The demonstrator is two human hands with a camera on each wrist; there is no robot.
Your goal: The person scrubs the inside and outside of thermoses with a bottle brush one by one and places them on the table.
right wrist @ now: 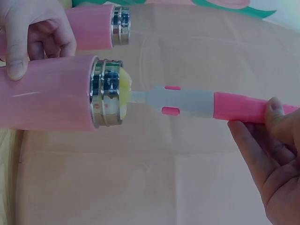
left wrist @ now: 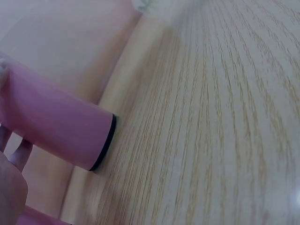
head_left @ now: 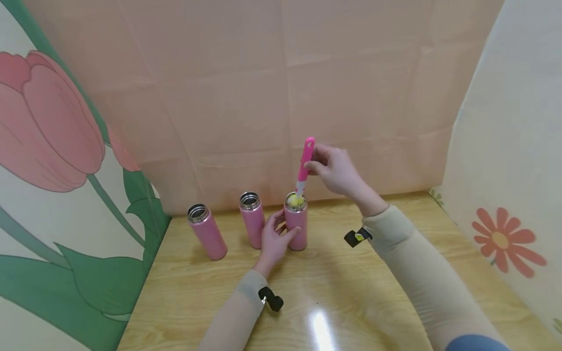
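Left hand [head_left: 272, 241] gripped a bottle [head_left: 299, 220] just below frame centre, right hand [head_left: 337, 170] pinched the brush [head_left: 305, 162] poking out of it.

- No words, brands or numbers that I can read from here.
- Left bottle [head_left: 208, 234], middle bottle [head_left: 252, 222] and right bottle [head_left: 299, 220], left of centre to mid-frame: plain pink on the sides I see.
- Brush [head_left: 306, 155], mid-frame: no legible lettering.
- Black clip [head_left: 351, 238], right of centre: its yellow patch [head_left: 359, 237] is too small to make out.
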